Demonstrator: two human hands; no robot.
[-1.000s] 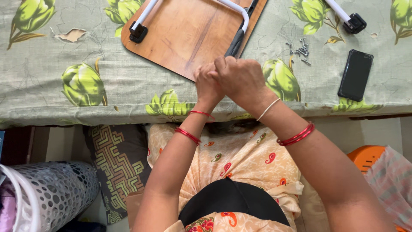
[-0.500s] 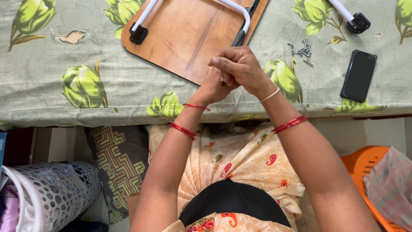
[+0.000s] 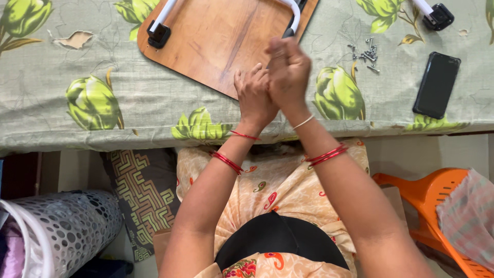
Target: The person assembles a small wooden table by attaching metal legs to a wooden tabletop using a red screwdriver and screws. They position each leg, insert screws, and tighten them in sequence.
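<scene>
My left hand [image 3: 253, 98] and my right hand [image 3: 289, 72] are pressed together, palms touching, above the near corner of a wooden board [image 3: 216, 41]. The right hand is blurred and stands a little higher than the left. Whatever may lie between the palms is hidden. The board lies upside down on a table with a green floral cloth [image 3: 77, 113] and has white tube legs with a black bracket [image 3: 158, 34]. Red bangles ring both wrists.
A small heap of screws [image 3: 366, 53] and a black phone [image 3: 436, 85] lie right of the hands. A loose white leg with a black bracket [image 3: 436, 14] is at the far right. Below the table edge are an orange plastic chair [image 3: 419, 198], a perforated basket [image 3: 67, 226] and a patterned cushion [image 3: 146, 185].
The joined hands have stayed together and shifted slightly up over the board's edge. The right hand has slid upward against the left and now shows motion blur.
</scene>
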